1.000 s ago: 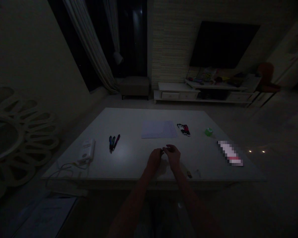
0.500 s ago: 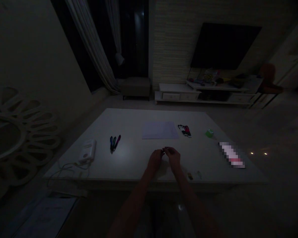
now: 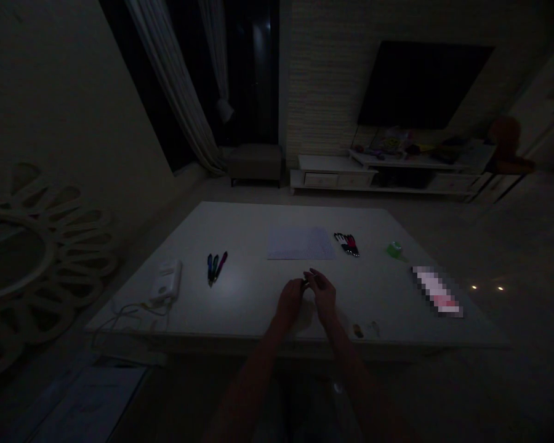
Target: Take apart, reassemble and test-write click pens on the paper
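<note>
The left hand [image 3: 290,301] and right hand [image 3: 321,294] are pinching a small dark object [image 3: 305,283] between their fingertips, just above the tabletop [image 3: 249,240] near its front edge.

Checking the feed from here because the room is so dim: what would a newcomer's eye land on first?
The pale table stands out in the dark room, with the left hand and right hand meeting near its front edge at a small dark item, too dim to identify. Beyond them lies a sheet of paper, with a bright green roll further right. A blurred pink-and-white strip lies near the right edge.
</note>
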Demonstrator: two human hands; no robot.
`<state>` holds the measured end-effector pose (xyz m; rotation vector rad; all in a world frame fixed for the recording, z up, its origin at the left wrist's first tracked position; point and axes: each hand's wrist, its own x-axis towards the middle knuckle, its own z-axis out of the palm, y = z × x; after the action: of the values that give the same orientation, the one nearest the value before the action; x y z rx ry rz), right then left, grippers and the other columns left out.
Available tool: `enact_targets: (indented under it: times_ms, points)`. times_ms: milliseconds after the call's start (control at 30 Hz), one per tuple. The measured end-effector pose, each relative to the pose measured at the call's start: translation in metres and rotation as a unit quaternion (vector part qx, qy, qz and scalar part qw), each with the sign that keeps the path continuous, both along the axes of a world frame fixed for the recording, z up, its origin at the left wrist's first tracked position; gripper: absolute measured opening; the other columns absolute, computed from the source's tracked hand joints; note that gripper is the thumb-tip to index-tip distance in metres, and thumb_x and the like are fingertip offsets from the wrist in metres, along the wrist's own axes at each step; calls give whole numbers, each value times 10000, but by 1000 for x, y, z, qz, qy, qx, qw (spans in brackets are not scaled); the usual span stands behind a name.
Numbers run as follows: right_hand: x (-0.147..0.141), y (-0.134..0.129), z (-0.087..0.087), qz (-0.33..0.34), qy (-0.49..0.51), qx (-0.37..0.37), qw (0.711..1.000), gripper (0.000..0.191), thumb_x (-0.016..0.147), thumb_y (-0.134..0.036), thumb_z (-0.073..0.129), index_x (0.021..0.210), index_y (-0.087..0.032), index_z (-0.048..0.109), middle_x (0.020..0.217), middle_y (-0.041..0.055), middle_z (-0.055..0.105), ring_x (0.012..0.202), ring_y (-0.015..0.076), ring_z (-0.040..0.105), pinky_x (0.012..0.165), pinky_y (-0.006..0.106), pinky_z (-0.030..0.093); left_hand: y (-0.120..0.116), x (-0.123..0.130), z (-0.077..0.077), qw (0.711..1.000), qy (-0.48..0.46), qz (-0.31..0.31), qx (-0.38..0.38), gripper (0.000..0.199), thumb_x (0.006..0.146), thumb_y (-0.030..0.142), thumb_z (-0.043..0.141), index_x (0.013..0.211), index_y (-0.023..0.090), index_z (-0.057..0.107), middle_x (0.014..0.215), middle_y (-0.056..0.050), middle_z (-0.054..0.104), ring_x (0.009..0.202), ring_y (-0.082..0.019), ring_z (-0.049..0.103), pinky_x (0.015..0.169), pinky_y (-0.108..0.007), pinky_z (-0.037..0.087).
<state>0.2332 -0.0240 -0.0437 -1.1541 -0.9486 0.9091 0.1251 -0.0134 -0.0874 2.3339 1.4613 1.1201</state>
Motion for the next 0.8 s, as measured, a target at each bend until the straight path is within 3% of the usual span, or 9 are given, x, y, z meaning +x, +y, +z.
enact_targets:
  times_ms: [67,200,300,467,533,667,800]
  points:
    - [0,1,2,13,18,-3,1000,381,655,-489,683,855,-164,669,820,71,707,758,194,638,702,316,497,0,0,1,1000,-3,1,-1,201,952,264,361,1012,173,530,908,-53,610,847,-162,577,759,-322,477]
    - [1,3,0,-84,-22,-41,995,360,567,-494,743,621,-163,615,631,42,657,618,168,587,603,284,477,-2,0,1,1000,21,-17,14,197,947,273,373,983,171,538,892,-61,614,836,-175,576,764,-338,478]
    - [0,3,-3,-124,-39,-48,990,385,574,-524,729,596,-170,581,567,18,613,557,143,542,552,268,457,-2,0,0,998,39,-38,25,184,944,269,380,974,174,535,890,-61,613,842,-180,576,783,-352,476]
    - [-3,2,-2,1,11,-2,1000,408,669,-514,664,880,-164,665,839,74,702,769,194,629,697,320,501,0,-2,-2,1000,-8,1,12,185,945,238,372,1026,176,525,916,-60,611,861,-172,580,773,-336,485]
    - [-4,2,-2,2,10,-10,1000,377,668,-498,671,836,-161,676,833,79,706,780,202,635,721,328,497,0,-2,-2,1000,-18,-3,12,198,944,238,375,1060,179,523,947,-65,614,893,-174,580,796,-338,483]
    - [-3,4,-4,-67,-12,-37,997,341,598,-469,734,707,-156,652,722,61,692,692,190,621,675,322,493,1,-1,-2,1000,-10,-5,7,191,939,266,394,1010,173,545,910,-64,624,869,-180,584,789,-351,484]
    - [-4,4,-7,14,57,-5,998,381,668,-485,673,886,-172,673,887,82,710,800,202,646,722,346,510,1,-1,-2,1000,-24,16,-1,195,943,257,382,1036,176,532,922,-64,622,878,-177,587,768,-339,491]
